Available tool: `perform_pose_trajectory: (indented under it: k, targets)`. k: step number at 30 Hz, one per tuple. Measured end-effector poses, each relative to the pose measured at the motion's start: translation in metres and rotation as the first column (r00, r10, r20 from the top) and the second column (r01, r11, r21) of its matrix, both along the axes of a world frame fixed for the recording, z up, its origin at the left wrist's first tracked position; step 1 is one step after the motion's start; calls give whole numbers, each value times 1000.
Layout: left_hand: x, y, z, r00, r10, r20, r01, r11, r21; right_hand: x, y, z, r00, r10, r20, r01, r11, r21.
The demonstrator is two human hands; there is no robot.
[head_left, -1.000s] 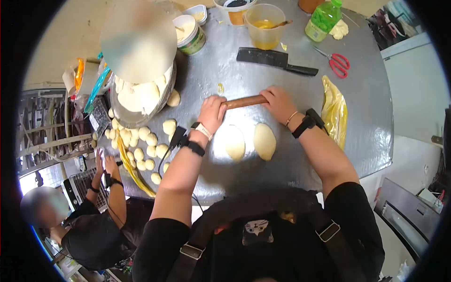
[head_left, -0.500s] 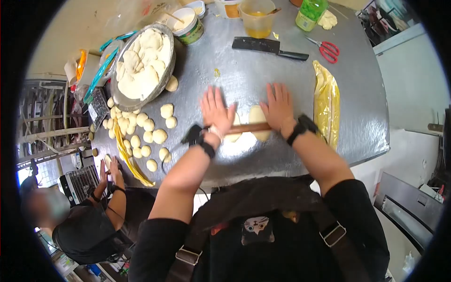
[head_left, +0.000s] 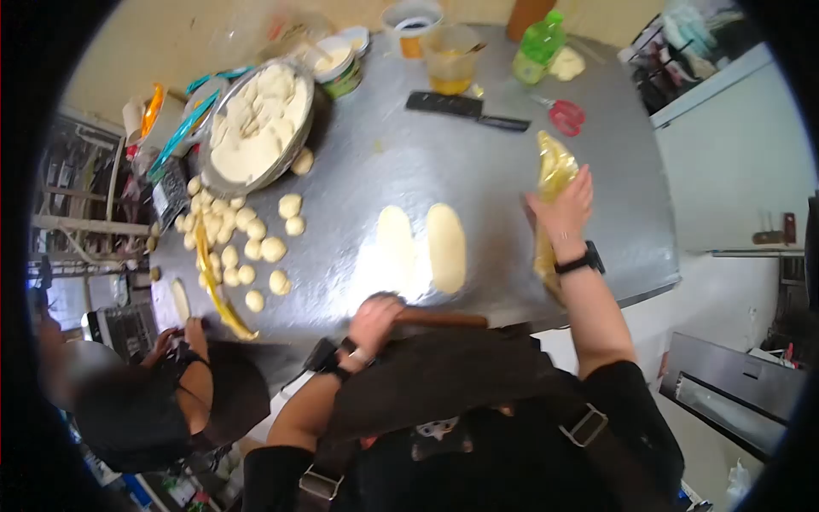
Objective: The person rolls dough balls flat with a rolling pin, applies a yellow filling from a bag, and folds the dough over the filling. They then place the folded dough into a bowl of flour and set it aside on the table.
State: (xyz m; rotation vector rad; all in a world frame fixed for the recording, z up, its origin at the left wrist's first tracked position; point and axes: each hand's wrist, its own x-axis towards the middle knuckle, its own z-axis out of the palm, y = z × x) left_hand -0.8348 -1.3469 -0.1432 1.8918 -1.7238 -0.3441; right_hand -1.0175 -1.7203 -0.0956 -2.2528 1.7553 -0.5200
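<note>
Two flattened oval pieces of dough, the left one [head_left: 395,247] and the right one [head_left: 447,248], lie side by side on the metal table [head_left: 512,196]. At the table's front edge, my left hand [head_left: 374,321] is closed around the left end of a wooden rolling pin [head_left: 444,319]. My right hand [head_left: 565,206] rests on a long yellow plastic-wrapped bundle [head_left: 556,162] to the right of the dough, its thumb on the left side and its fingers over the right.
A big bowl of dough [head_left: 256,128] stands at the back left, several dough balls [head_left: 273,249] below it. Behind lie a black cleaver [head_left: 445,104], red scissors [head_left: 566,116], a yellow liquid tub [head_left: 450,61] and a green bottle [head_left: 537,51]. A co-worker [head_left: 136,401] is at the left.
My left hand has drawn the rolling pin back to the front edge. My right hand has left it and moved right onto the yellow bundle. The two dough ovals now show whole.
</note>
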Motion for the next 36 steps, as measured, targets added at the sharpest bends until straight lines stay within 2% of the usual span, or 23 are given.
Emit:
perform_pose_trajectory:
  k: [1, 3, 4, 6, 8, 10, 14, 17, 18, 20, 23, 26, 29, 32, 36]
  targets:
    - [2, 5, 16, 998, 57, 30, -55, 997, -62, 3, -23, 9, 979, -171, -110, 180, 981, 75]
    - [8, 28, 4, 949, 316, 15, -314, 948, -58, 0, -45, 2, 972, -168, -165, 208, 940, 269]
    - [11, 35, 10, 871, 491, -24, -490, 871, 40, -1, -50, -5, 970, -153, -190, 217, 900, 379]
    - [22, 51, 8, 727, 686, -7, -686, 727, 7, -11, -49, -14, 988, 75, -132, -17, 918, 396]
    - [29, 66, -1, 579, 815, -3, -814, 579, 53, -26, -42, -24, 948, 318, -24, -282, 871, 401]
    - [33, 76, -11, 499, 866, 35, -865, 497, 66, -43, -27, -28, 834, 535, 136, -543, 750, 379]
    - [44, 72, -23, 433, 897, 87, -890, 410, 197, -53, -36, -35, 779, 627, 8, -524, 644, 557]
    - [38, 44, -2, 366, 876, 314, -931, 344, 126, -24, -10, 1, 741, 664, -105, -631, 741, 230]
    - [38, 42, -9, 368, 855, 366, -920, 391, 13, -16, -11, -2, 718, 685, -118, -626, 711, 320]
    - [27, 32, 9, 523, 771, 364, -822, 569, -23, 1, -17, -13, 678, 722, -136, -590, 645, 485]
    - [6, 36, 7, 686, 669, 284, -686, 726, -54, 2, -16, -22, 652, 751, -105, -596, 593, 542]
    - [-6, 47, -7, 768, 595, 237, -597, 799, -72, -1, -1, -24, 645, 747, 159, -697, 491, 523]
    - [-8, 44, -1, 781, 599, 179, -600, 798, -54, 5, 9, -39, 774, 402, 489, -590, 181, 786]
    - [-7, 42, 2, 772, 611, 173, -613, 789, -53, 24, 28, -16, 648, 551, 525, -701, 161, 695]
    - [-7, 43, 3, 774, 610, 170, -608, 791, -71, 28, 30, -43, 681, 605, 413, -678, 308, 667]
